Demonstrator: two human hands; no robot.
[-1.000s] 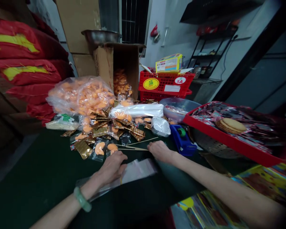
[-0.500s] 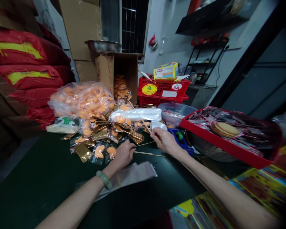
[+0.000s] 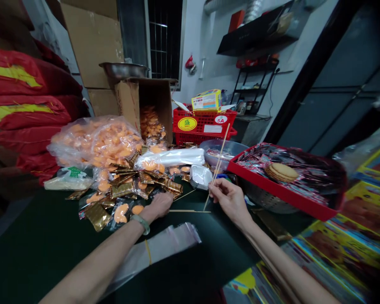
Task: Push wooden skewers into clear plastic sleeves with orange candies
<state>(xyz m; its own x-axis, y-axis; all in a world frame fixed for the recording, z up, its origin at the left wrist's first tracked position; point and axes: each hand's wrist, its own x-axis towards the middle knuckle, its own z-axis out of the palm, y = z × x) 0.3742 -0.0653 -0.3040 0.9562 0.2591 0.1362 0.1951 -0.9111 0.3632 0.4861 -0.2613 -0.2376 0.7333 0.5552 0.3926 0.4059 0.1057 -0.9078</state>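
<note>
Thin stick (image 3: 221, 153) in right hand (image 3: 229, 199); left hand (image 3: 161, 204), grip unclear, beside gold packets (image 3: 174, 187), plastic bags (image 3: 168, 247) nearby

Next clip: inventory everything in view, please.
Table: one, dark green, foreground
Thin sticks: several, tan, centre
Plastic sleeves: one bundle, clear, front
Foil packets: many, gold, centre
Large bag: one, clear, orange-filled, left
Foil trays: one stack, silver, centre
Tray: one, red, right
Biscuits: several, tan, right
Baskets: two, red, back
Cartons: several, brown, back
Bowl: one, silver, back
Sacks: several, red, left
Bangle: one, pale green, centre
Left hand: one, bare, centre
Right hand: one, bare, centre
</note>
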